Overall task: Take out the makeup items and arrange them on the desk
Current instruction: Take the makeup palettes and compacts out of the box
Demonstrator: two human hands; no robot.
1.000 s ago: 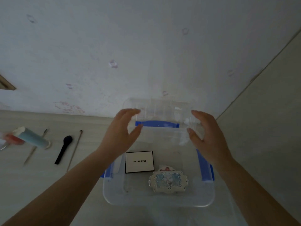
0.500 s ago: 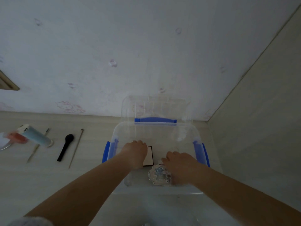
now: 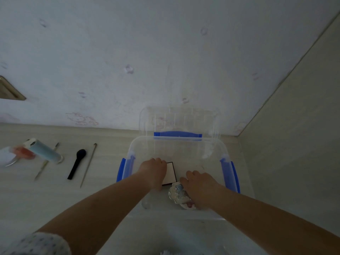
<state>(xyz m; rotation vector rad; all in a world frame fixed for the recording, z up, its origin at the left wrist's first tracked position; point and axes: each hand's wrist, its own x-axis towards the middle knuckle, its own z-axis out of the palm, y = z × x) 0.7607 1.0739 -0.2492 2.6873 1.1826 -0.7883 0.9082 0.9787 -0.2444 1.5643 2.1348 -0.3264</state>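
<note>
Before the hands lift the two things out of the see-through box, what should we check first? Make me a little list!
1. Lid out of the way: ok. The lid stands open behind the clear box.
2. Left hand on the white square case: ok, it covers most of it; actual grip cannot tell.
3. Right hand on the silver-blue compact: ok, it rests on it; grip cannot tell.
4. Room on the desk for them: ok, bare space between the thin stick and the box.
5. Anything else left in the box: cannot tell, the hands hide part of the bottom.
</note>
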